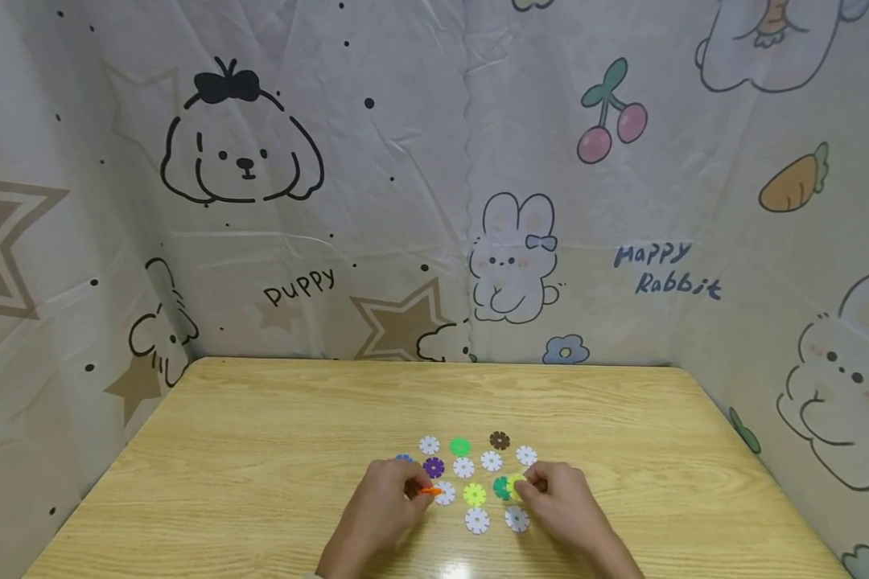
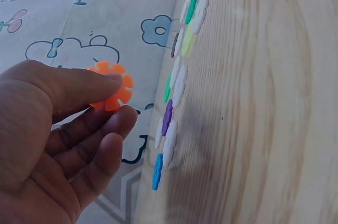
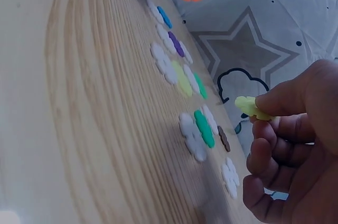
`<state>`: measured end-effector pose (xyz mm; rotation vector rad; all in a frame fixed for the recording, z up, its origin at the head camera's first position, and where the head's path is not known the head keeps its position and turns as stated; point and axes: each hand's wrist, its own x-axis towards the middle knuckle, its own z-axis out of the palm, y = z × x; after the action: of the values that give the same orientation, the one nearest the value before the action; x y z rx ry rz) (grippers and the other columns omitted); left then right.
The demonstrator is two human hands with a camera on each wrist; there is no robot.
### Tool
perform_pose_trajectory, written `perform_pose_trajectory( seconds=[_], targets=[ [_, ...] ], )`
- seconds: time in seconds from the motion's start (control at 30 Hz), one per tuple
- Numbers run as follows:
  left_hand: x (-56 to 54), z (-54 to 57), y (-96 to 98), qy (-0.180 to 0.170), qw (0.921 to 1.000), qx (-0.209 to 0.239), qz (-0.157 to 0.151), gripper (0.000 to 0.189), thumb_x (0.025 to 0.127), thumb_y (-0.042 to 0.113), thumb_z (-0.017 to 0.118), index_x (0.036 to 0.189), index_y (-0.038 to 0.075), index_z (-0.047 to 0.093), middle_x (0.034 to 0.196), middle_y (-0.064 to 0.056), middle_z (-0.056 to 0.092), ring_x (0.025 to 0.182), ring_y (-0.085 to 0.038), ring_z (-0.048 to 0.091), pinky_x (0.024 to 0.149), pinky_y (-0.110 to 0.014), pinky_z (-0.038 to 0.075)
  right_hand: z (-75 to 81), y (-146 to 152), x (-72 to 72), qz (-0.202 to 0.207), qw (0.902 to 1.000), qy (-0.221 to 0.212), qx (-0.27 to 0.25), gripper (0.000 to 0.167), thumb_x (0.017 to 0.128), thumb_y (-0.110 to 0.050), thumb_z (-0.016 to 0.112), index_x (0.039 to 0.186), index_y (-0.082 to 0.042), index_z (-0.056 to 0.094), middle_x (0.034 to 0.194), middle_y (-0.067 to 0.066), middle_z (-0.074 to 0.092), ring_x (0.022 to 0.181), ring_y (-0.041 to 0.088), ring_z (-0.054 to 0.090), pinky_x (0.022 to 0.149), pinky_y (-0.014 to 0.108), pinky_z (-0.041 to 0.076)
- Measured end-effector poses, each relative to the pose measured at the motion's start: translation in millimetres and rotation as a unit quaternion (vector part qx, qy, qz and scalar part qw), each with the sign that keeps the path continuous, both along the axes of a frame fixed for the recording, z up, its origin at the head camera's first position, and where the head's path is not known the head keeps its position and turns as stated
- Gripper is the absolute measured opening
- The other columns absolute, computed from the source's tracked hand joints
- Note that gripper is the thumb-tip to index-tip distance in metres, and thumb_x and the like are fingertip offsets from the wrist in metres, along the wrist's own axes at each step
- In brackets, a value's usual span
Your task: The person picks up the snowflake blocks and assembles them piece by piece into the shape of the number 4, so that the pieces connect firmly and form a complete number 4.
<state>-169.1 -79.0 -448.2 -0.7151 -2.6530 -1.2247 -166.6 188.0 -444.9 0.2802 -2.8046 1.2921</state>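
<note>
My left hand (image 1: 385, 505) pinches an orange notched plastic disc (image 2: 122, 93) between thumb and index finger. It is held above the table, its flat face toward the left wrist camera. My right hand (image 1: 566, 505) pinches a yellow notched disc (image 3: 245, 105) by its edge, also raised over the table. In the head view this disc overlaps a dark green disc (image 1: 502, 488) on the tabletop. Between the hands lie a second yellow disc (image 1: 474, 494) and a white disc (image 1: 477, 521). Another white disc (image 1: 517, 519) lies beside the right hand.
Several more flat discs lie loosely grouped on the wooden table (image 1: 261, 434), among them a purple disc (image 1: 433, 467), a light green disc (image 1: 459, 446), a brown disc (image 1: 500, 441) and a blue disc (image 2: 157, 171). A printed cloth (image 1: 405, 161) hangs behind the table and along its sides.
</note>
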Motion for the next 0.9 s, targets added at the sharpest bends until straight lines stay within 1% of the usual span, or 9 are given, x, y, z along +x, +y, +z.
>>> perform_pose_trajectory(
  seconds=[0.2, 0.3, 0.43, 0.53, 0.63, 0.73, 0.9],
  targets=[
    [0.3, -0.5, 2.9, -0.017, 0.9996, 0.022, -0.006, 0.009, 0.084, 0.002, 0.077, 0.080, 0.009, 0.072, 0.076, 0.010, 0.064, 0.068, -0.001, 0.057, 0.062, -0.021, 0.052, 3.9, -9, 1.8, 0.001, 0.9992, -0.006, -0.039, 0.020, 0.089, -0.009, 0.072, 0.070, -0.008, 0.063, 0.059, -0.006, 0.051, 0.052, 0.006, 0.042, 0.051, 0.022, 0.035],
    [0.6, -0.4, 4.3, -0.020, 0.9994, 0.027, -0.001, 0.011, 0.083, 0.001, 0.078, 0.080, 0.010, 0.072, 0.076, 0.010, 0.064, 0.069, -0.002, 0.058, 0.063, -0.021, 0.052, 4.6, -16, 1.9, 0.002, 0.9987, -0.003, -0.051, 0.019, 0.088, -0.008, 0.073, 0.071, -0.007, 0.064, 0.059, -0.006, 0.051, 0.053, 0.006, 0.042, 0.052, 0.022, 0.036],
    [1.2, -0.9, 6.4, -0.022, 0.9991, 0.035, -0.001, 0.012, 0.082, 0.000, 0.077, 0.080, 0.010, 0.072, 0.076, 0.010, 0.064, 0.069, -0.003, 0.058, 0.063, -0.022, 0.052, 2.7, -24, 1.5, 0.005, 0.9975, -0.003, -0.070, 0.016, 0.087, -0.008, 0.073, 0.073, -0.004, 0.067, 0.060, -0.005, 0.053, 0.055, 0.007, 0.045, 0.055, 0.023, 0.040],
    [1.3, -1.6, 7.5, -0.019, 0.9992, 0.036, -0.003, 0.010, 0.082, 0.001, 0.077, 0.080, 0.009, 0.073, 0.075, 0.011, 0.063, 0.069, -0.002, 0.058, 0.063, -0.021, 0.052, 1.4, -30, 1.0, 0.007, 0.9963, -0.003, -0.085, 0.015, 0.087, -0.008, 0.073, 0.074, -0.002, 0.067, 0.060, -0.003, 0.055, 0.054, 0.007, 0.046, 0.056, 0.023, 0.042],
    [1.1, -2.4, 8.2, -0.013, 0.9995, 0.028, -0.001, 0.009, 0.083, 0.003, 0.077, 0.080, 0.010, 0.073, 0.074, 0.011, 0.062, 0.069, -0.002, 0.057, 0.062, -0.021, 0.052, 0.5, -35, 0.6, 0.008, 0.9952, -0.006, -0.097, 0.013, 0.087, -0.008, 0.073, 0.076, -0.001, 0.068, 0.061, 0.000, 0.057, 0.051, 0.006, 0.047, 0.054, 0.023, 0.043],
    [1.0, -3.2, 8.6, -0.009, 0.9997, 0.021, 0.003, 0.008, 0.083, 0.004, 0.078, 0.080, 0.009, 0.073, 0.074, 0.011, 0.062, 0.069, -0.001, 0.057, 0.062, -0.021, 0.051, 0.3, -39, 0.9, 0.011, 0.9942, -0.010, -0.106, 0.012, 0.087, -0.009, 0.073, 0.078, -0.001, 0.069, 0.062, 0.000, 0.058, 0.053, 0.007, 0.047, 0.052, 0.022, 0.041],
    [1.3, -5.1, 9.1, -0.011, 0.9997, 0.022, 0.007, 0.008, 0.082, 0.003, 0.078, 0.079, 0.009, 0.073, 0.074, 0.011, 0.063, 0.068, -0.001, 0.057, 0.061, -0.020, 0.051, 0.2, -45, 1.4, 0.017, 0.9934, -0.010, -0.113, 0.012, 0.087, -0.010, 0.074, 0.078, -0.002, 0.070, 0.064, -0.003, 0.058, 0.057, 0.007, 0.047, 0.053, 0.022, 0.040]
  ],
)
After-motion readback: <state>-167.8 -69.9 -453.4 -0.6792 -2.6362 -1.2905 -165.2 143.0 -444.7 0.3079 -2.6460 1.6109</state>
